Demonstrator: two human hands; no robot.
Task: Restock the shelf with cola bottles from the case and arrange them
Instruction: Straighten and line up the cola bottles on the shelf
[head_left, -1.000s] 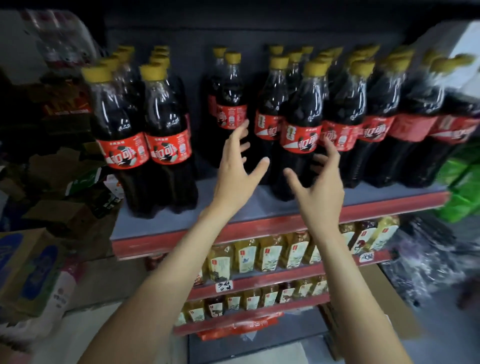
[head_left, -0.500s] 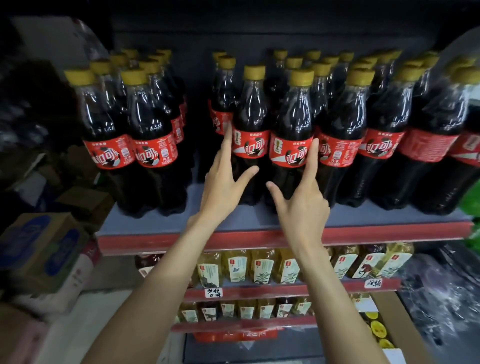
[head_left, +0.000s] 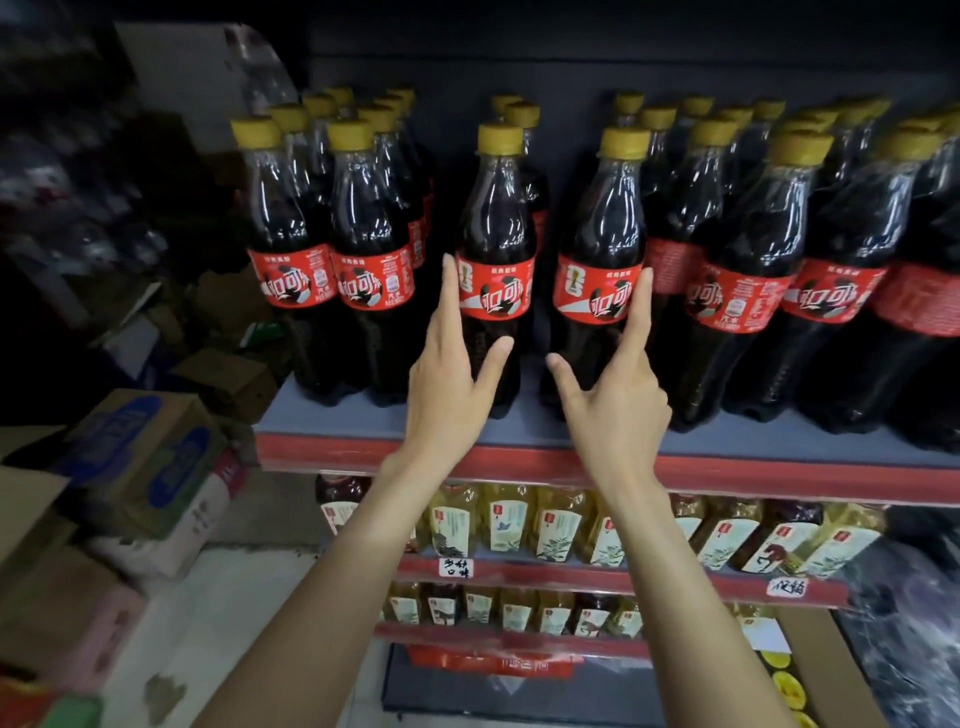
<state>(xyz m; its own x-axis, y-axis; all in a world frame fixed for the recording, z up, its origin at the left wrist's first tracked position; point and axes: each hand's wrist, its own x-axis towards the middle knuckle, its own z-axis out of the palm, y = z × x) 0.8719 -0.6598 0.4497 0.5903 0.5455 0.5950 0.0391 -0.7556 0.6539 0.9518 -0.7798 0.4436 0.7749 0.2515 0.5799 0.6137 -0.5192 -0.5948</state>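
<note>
Dark cola bottles (head_left: 496, 244) — yellow caps, red labels — between left hand (head_left: 447, 384) and right hand (head_left: 613, 400), fingers straight.

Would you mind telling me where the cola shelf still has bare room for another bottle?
Bare shelf shows between the left pair of bottles and the bottle at the left hand, and along the front edge. Right of the right hand, bottles crowd together.

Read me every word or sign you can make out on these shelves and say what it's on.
"口可": big white logo, partly wrapped from sight, on cola bottle label.
"汽水": small print on left cola label.
"多种口味": handwritten tag, lower shelf rail.
Second tag, tea labels, carton print: too blurred.
</note>
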